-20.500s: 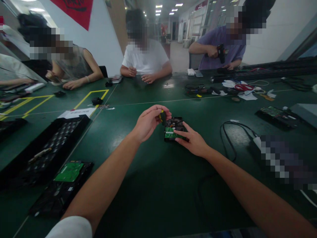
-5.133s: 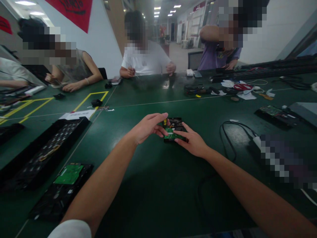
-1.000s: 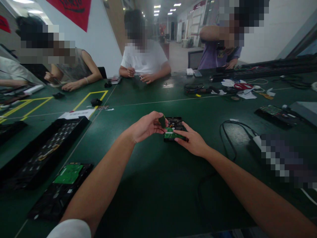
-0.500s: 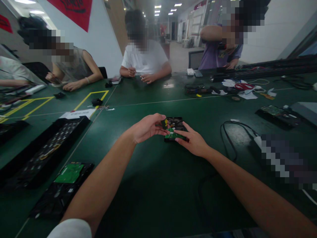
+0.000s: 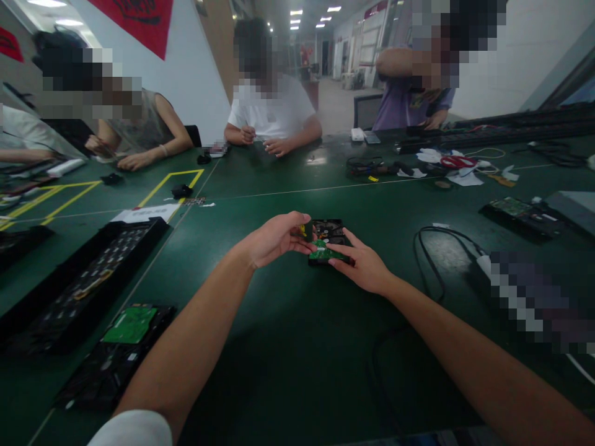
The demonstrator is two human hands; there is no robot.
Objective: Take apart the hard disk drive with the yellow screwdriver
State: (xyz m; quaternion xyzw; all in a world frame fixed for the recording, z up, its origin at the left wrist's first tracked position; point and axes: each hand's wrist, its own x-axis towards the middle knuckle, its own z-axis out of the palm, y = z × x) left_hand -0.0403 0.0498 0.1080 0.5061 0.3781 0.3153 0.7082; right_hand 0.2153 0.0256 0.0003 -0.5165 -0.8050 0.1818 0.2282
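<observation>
A black hard drive (image 5: 331, 230) with a green circuit board lies on the green table ahead of me. My left hand (image 5: 279, 238) is closed at the drive's left side, its thumb and fingers around the dark, yellow-marked handle of what looks like a screwdriver (image 5: 308, 230). The lower end of that tool is hidden by my fingers and the board. From the right, my right hand (image 5: 360, 260) rests on the drive with fingers spread, the fingertips touching the board and the case edge.
Another drive with a green board (image 5: 130, 325) lies by my left forearm, beside a long black tray (image 5: 93, 279) of small parts. To the right are a black cable (image 5: 425, 260) and a further drive (image 5: 520, 217). Several people sit across the table.
The yellow mark on the tool's handle has shifted left, so the handle has turned in my left fingers. My right hand and the drive stay in place.
</observation>
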